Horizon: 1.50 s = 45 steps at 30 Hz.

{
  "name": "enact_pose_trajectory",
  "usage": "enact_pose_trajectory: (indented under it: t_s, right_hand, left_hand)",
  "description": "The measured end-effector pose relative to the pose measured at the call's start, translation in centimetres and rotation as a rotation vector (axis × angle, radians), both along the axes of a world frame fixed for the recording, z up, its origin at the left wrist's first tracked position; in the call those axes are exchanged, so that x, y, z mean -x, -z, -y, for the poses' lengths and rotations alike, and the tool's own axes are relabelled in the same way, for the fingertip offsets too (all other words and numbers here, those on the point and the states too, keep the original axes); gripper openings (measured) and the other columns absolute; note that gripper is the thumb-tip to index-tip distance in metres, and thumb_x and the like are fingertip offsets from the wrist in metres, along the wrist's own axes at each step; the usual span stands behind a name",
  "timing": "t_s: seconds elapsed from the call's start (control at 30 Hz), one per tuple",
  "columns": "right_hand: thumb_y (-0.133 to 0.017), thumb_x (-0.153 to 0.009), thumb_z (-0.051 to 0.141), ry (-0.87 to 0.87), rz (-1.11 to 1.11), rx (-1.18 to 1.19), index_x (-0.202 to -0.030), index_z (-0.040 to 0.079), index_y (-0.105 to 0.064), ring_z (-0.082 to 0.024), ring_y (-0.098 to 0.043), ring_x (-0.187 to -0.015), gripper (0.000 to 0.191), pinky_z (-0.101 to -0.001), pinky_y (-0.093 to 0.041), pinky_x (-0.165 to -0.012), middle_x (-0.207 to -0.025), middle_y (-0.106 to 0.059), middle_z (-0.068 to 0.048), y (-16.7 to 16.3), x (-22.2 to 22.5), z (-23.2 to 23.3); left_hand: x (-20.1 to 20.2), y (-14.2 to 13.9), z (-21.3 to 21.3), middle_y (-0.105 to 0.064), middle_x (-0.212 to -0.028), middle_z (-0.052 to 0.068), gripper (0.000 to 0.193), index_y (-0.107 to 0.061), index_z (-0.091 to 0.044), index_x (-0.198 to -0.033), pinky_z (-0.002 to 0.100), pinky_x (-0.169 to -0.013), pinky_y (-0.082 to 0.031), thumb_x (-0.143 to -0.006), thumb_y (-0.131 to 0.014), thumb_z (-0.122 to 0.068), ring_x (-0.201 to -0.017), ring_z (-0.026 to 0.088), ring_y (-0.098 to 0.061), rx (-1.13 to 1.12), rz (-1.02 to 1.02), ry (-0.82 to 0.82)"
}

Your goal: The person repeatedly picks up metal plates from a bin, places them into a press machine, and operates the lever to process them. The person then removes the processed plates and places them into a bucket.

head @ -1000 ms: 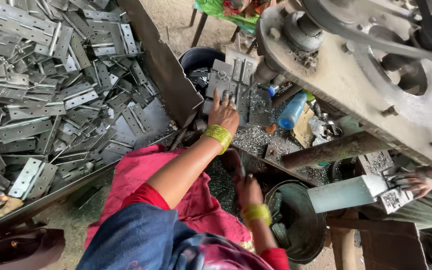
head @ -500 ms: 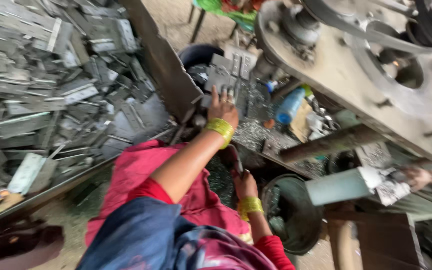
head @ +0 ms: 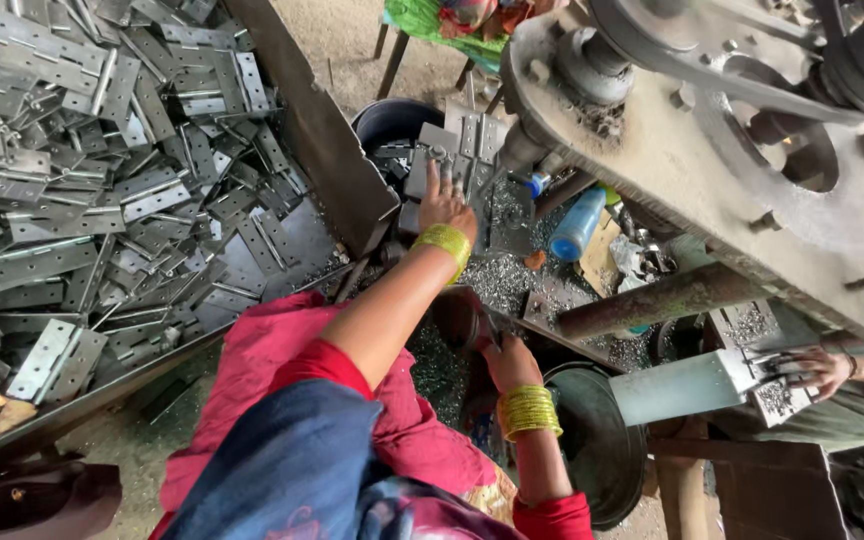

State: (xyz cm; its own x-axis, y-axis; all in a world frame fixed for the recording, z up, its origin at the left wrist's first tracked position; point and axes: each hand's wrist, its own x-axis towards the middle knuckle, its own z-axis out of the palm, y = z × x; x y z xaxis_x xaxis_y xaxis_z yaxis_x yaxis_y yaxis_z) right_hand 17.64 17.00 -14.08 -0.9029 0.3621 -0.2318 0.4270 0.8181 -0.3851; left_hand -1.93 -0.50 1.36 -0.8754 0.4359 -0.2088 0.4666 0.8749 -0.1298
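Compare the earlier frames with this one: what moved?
Little moved. The left hand still rests flat on the grey metal hinges stacked by the machine; the right hand stays low beside the dark round pan. The heap of loose steel hinges and blue plastic bottle are unchanged.

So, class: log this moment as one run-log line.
left hand: flat on hinge plates | right hand: low beside dark round pan, grip unclear | hinge pile: left tray

Large metal tray (head: 337,170) at left: heaped with grey steel hinges (head: 102,170). Dirt floor (head: 342,40) beyond, far. Metal shavings (head: 497,275) litter the low work surface at centre.
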Motion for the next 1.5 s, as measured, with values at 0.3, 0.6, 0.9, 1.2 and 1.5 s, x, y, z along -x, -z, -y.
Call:
enact_pose_trajectory:
  t_s: [0.3, 0.6, 0.9, 1.2, 1.5]
  right_hand:
    - [-0.063, -0.09, 0.053, -0.028, -0.024, 0.026, -0.109, 0.005, -0.072, -0.048, -0.068, -0.102, 0.052, -0.0534, -0.053, -0.087, -0.099, -0.071, -0.031, -1.5, -0.3, 0.9]
    - [-0.063, -0.09, 0.051, 0.044, -0.044, 0.094, -0.105, 0.001, -0.066, -0.051, -0.064, -0.102, 0.052, -0.0566, -0.051, -0.085, -0.098, -0.068, -0.033, 2.8, -1.4, 1.9]
    - [-0.062, -0.089, 0.052, 0.046, -0.126, 0.129, -0.111, 0.003, -0.066, -0.05, -0.066, -0.098, 0.054, -0.0547, -0.053, -0.08, -0.095, -0.07, -0.031, 1.3, -1.5, 1.0]
    - [-0.067, -0.091, 0.046, 0.023, -0.058, -0.045, -0.114, 0.007, -0.064, -0.047, -0.066, -0.097, 0.046, -0.0542, -0.052, -0.081, -0.099, -0.071, -0.028, -1.8, -0.9, 1.4]
    - [-0.067, -0.094, 0.029, 0.036, -0.642, -0.051, -0.111, 0.006, -0.067, -0.038, -0.07, -0.09, 0.028, -0.048, -0.053, -0.078, -0.098, -0.074, -0.017, -13.8, 0.6, 5.5]
  left_hand:
    - [0.1, 0.9, 0.1, -0.026, -0.166, 0.014, 0.049, -0.054, -0.012, -0.146, 0.069, -0.114, 0.013, -0.102, -0.04, -0.031, -0.155, 0.04, -0.012, -0.108, -0.123, -0.055]
    - [1.1, 3.6, 0.0, -0.026, -0.168, 0.011, 0.047, -0.056, -0.008, -0.144, 0.066, -0.119, 0.014, -0.101, -0.042, -0.024, -0.157, 0.033, -0.01, -0.35, -0.149, -0.069]
    - [3.0, 0.6, -0.7, -0.016, -0.169, 0.01, 0.055, -0.036, -0.006, -0.155, 0.063, -0.118, 0.012, -0.102, -0.035, -0.017, -0.157, 0.036, -0.003, -0.18, -0.063, -0.14]
    - [2.9, -0.1, -0.8, -0.02, -0.169, 0.01, 0.052, -0.046, -0.009, -0.151, 0.059, -0.12, 0.012, -0.101, -0.038, -0.023, -0.158, 0.036, -0.006, -0.26, -0.014, -0.152]
    - [-4.6, 7.2, 5.7, -0.061, -0.138, 0.016, 0.022, -0.063, -0.006, -0.114, 0.052, -0.126, -0.029, -0.095, -0.054, -0.012, -0.138, 0.03, -0.053, -0.657, -0.485, 0.348]
